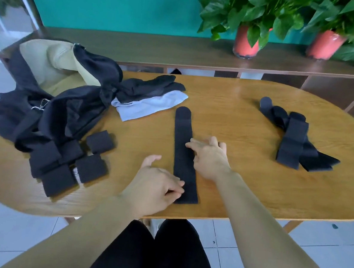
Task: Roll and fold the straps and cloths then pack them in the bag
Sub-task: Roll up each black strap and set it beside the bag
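Observation:
A long black strap [184,148] lies flat and straight on the wooden table [240,124], its rounded end pointing away from me. My left hand [155,187] is at the strap's near end, fingers curled onto its left edge and thumb spread wide. My right hand [209,158] rests on the middle of the strap with fingers nearly straight. Several rolled black straps [70,165] sit at the left in front of the open black bag [47,103] with a tan lining. Folded black and white cloths [151,99] lie beside the bag. A pile of unrolled black straps [292,137] lies at the right.
A low wooden shelf [182,51] stands behind the table against a teal wall and carries two potted plants [247,39] in red pots. The table's near edge runs just behind my wrists. Tiled floor and my dark-clad legs are below.

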Demonstrator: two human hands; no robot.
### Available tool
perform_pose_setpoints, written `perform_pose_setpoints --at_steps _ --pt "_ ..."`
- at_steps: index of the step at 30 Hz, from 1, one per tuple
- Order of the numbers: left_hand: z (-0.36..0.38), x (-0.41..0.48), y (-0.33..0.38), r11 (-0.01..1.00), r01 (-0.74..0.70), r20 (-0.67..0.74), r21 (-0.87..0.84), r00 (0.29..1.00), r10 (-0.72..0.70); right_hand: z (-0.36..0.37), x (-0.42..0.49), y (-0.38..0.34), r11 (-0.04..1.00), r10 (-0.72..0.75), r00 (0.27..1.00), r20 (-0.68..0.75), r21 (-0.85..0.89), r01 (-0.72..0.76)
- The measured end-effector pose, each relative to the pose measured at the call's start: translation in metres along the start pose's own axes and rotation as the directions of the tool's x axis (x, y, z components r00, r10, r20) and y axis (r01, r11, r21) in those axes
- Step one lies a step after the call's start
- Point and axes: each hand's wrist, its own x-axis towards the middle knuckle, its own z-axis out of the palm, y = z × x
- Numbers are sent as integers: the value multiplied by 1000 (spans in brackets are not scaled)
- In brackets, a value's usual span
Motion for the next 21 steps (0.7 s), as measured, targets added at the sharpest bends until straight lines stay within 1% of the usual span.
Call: perform_pose_setpoints --at_steps 3,5,10,13,15,18,19,21 --pt "-1 -8 -4 1000 12 -3 23 1000 -12 -3 9 -16 988 -61 998 -25 -146 57" --pt "-3 -10 -6 998 18 9 60 1000 -19 -3 11 -24 976 -67 997 -37 -212 58" --pt "-8 -13 -7 995 58 57 86 996 -63 -4 12 -33 969 -52 997 -57 -244 36" --pt "-9 -14 -4 995 85 40 52 995 -87 -4 10 -34 974 -37 998 -48 -227 25" --pt "-7 -16 -4 995 104 -11 11 995 -103 -6 7 -32 982 -39 997 -68 -186 26" --pt "-9 -20 -7 990 126 -112 -60 985 -132 -12 -1 -27 996 -61 986 -153 -77 49" --pt "-11 -21 -8 988 137 -126 -75 981 -146 -16 -6 -27 997 -71 980 -187 -35 65" --pt "-19 -22 -8 983 166 -112 -85 978 -175 -21 -19 -26 993 -72 964 -255 67 92"
